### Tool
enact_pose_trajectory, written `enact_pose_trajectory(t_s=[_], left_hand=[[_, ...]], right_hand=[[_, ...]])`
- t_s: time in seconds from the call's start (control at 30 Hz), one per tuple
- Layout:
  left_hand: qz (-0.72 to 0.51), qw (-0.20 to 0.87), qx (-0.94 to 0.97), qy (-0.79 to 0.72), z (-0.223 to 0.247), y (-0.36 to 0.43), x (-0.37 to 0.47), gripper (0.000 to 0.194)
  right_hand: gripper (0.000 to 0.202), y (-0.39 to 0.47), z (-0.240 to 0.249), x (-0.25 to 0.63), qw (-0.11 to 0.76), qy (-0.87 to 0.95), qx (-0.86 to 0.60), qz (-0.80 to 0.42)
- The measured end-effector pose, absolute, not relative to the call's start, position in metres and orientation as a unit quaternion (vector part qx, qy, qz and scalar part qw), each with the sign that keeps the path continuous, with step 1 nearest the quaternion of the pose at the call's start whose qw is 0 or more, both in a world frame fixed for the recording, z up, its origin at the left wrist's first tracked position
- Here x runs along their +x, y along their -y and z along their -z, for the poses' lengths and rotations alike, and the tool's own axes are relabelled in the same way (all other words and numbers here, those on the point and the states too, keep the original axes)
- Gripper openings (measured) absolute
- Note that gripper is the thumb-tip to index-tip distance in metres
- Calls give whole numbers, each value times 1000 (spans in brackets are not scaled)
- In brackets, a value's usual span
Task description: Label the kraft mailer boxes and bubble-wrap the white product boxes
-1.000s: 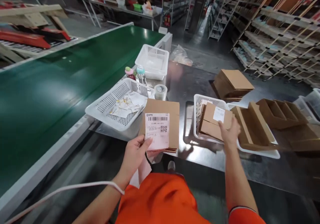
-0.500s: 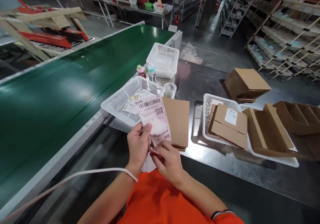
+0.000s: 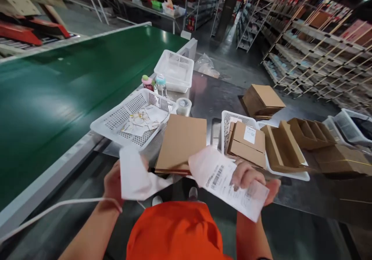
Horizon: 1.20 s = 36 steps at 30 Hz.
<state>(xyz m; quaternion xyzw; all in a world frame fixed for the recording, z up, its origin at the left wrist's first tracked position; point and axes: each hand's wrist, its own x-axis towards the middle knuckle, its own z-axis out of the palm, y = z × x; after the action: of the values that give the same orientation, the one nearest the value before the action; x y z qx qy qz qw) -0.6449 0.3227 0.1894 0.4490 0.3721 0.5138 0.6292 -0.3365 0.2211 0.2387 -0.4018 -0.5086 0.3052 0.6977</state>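
Note:
My left hand (image 3: 112, 183), mostly behind a blank white paper (image 3: 136, 176), is closed on it. The paper is smeared by motion. My right hand (image 3: 247, 176) is closed round a printed shipping label (image 3: 222, 176) with barcodes, its fingers lying over the print. Whether the label and the white paper are still joined I cannot tell. Between and beyond my hands lies a stack of flat brown cardboard (image 3: 184, 142) at the table's near edge. A white cord (image 3: 58, 205) runs to my left wrist.
Left of the cardboard, a white basket (image 3: 106, 126) holds papers. Tape rolls (image 3: 184, 107), two bottles (image 3: 148, 82) and a white basket (image 3: 174, 72) stand behind. Folded cartons (image 3: 247, 142) fill a basket on the right. A green conveyor (image 3: 72, 81) runs along the left.
My hands have moved apart from close together. The label has gone right in my right hand, and the white paper left in my left. My view has turned right.

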Motion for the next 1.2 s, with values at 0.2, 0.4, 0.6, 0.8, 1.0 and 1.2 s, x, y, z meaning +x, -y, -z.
enact_pose_trajectory(t_s=[0.2,0.4,0.6,0.8,1.0,1.2], left_hand=[[-342,718,486,-363,-222,-311,-627,40],[-217,754,524,-332,-236,-294,-595,52],[-232,655,586,-417,-226,-290,-598,25],[-226,619,615,-433,-229,-287,-605,23],[-289,629,559,-456,-229,-288,-612,32],[-400,617,424,-529,-218,-296,-642,38]], right_hand=[[84,-231,-243,-348,535,600,-418,-424],[85,-250,-261,-358,397,685,-376,-481],[52,-268,-264,-352,295,726,-331,-525],[24,-275,-257,-352,195,760,-494,-374],[33,-277,-254,-360,237,750,-479,-388],[34,-298,-237,-354,543,457,-611,-351]])
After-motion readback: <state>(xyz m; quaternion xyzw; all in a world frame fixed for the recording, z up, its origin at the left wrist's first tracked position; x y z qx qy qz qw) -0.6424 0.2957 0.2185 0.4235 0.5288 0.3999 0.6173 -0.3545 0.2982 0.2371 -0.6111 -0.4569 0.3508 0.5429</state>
